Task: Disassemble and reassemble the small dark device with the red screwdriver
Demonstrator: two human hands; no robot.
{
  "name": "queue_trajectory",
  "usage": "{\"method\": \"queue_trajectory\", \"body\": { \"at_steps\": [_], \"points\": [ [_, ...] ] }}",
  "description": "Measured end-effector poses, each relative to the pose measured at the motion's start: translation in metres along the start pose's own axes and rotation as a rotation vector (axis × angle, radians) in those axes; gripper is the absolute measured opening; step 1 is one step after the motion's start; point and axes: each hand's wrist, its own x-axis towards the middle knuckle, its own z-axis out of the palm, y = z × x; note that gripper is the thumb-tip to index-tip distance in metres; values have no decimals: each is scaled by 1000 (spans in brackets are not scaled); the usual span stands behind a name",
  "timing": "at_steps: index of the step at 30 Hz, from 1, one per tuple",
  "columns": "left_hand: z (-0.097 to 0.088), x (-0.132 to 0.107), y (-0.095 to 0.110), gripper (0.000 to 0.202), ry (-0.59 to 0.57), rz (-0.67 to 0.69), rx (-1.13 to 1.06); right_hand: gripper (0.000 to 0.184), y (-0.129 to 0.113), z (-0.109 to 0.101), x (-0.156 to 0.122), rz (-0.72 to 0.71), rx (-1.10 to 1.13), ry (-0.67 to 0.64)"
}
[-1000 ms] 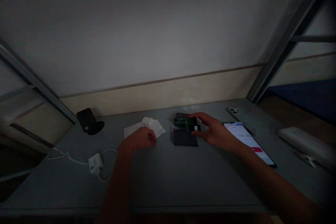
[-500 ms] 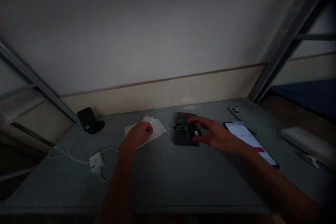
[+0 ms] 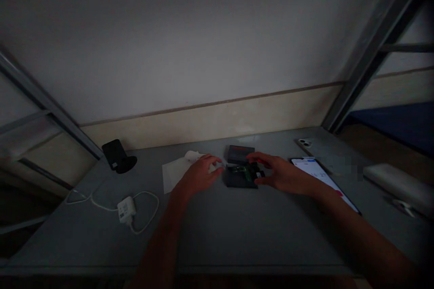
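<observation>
A green circuit board (image 3: 243,171) lies over a dark flat case half (image 3: 237,180) in the middle of the grey table (image 3: 237,239). My right hand (image 3: 280,172) grips the board's right end with thumb and fingers. My left hand (image 3: 200,174) reaches across a white sheet of paper (image 3: 171,175) toward the case's left edge, fingers curled and apart, holding nothing I can see. A second dark case piece (image 3: 240,153) lies just behind the board. A small white object (image 3: 190,155) sits at the paper's far edge.
A lit phone (image 3: 320,176) lies right of my right hand, another phone (image 3: 307,143) face down behind it. A black stand (image 3: 117,157) is at the back left, a white charger with cable (image 3: 126,210) at front left, and a white flat thing (image 3: 396,184) at far right.
My left hand moved right off the paper toward the case. My right hand brought the green board forward and down onto the nearer dark case half.
</observation>
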Motion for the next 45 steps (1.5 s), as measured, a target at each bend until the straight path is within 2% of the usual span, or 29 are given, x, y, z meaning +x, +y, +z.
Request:
{"method": "queue_trajectory", "body": {
  "at_steps": [3, 5, 8, 12, 16, 20, 29, 34, 37, 40, 42, 44, 45],
  "points": [
    [20, 1, 14, 56, -59, 98, -46, 63, 4, 0, 1, -9, 8, 3],
    [29, 1, 17, 62, -101, 120, -42, 62, 8, 0, 3, -18, 27, 20],
    [33, 1, 16, 76, -92, 39, -66, 60, 10, -1, 5, -33, 68, 35],
    [29, 1, 10, 96, -93, -54, -125, 60, 12, -3, 5, -29, 102, 20],
    [26, 2, 7, 92, -108, -62, -163, 62, 14, -6, 2, -43, 140, 11],
    [20, 0, 4, 89, -137, -40, -172, 63, 17, -9, 2, -13, 132, 87],
    [0, -8, 10, 73, -334, 37, -133, 64, 14, 7, 8, -26, -63, 129],
    [-1, -8, 15, 76, -404, 85, -124, 64, 15, 12, 7, -80, -147, 103],
    [-6, -9, 14, 80, -439, 92, -151, 61, 20, 6, 7, -116, -161, 149],
    [-21, -13, 7, 77, -406, 53, -193, 47, 29, -7, 10, -88, -178, 276],
    [-34, -18, 0, 72, -334, -7, -191, 40, 35, -16, 10, 9, -209, 344],
    [-44, -22, -10, 71, -302, -68, -183, 35, 40, -21, 10, 91, -240, 350],
    [-47, -25, -14, 71, -321, -96, -193, 32, 41, -22, 9, 102, -246, 322]
  ]
}}
